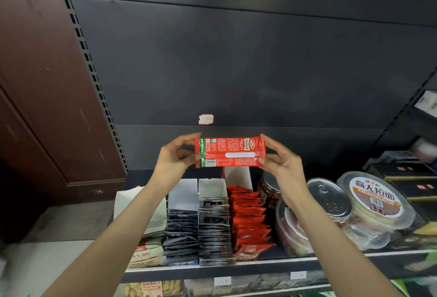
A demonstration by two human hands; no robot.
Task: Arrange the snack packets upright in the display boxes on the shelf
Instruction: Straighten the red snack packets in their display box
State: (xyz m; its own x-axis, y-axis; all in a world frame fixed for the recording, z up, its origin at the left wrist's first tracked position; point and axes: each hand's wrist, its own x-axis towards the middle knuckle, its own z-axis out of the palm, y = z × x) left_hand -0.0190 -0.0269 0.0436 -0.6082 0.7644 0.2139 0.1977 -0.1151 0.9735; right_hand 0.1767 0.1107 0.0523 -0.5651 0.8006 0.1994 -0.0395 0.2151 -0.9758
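A red snack packet is held sideways in the air above the shelf, its printed back facing me. My left hand pinches its left end and my right hand pinches its right end. Below it stand display boxes: a red-packet box with a row of upright red packets, two boxes of dark packets, and a pale box at the left with light packets.
Right of the boxes sit a dark jar, clear round tubs with printed lids and a can-lidded tub. The shelf edge carries price tags. A dark back panel rises behind; a brown cabinet stands left.
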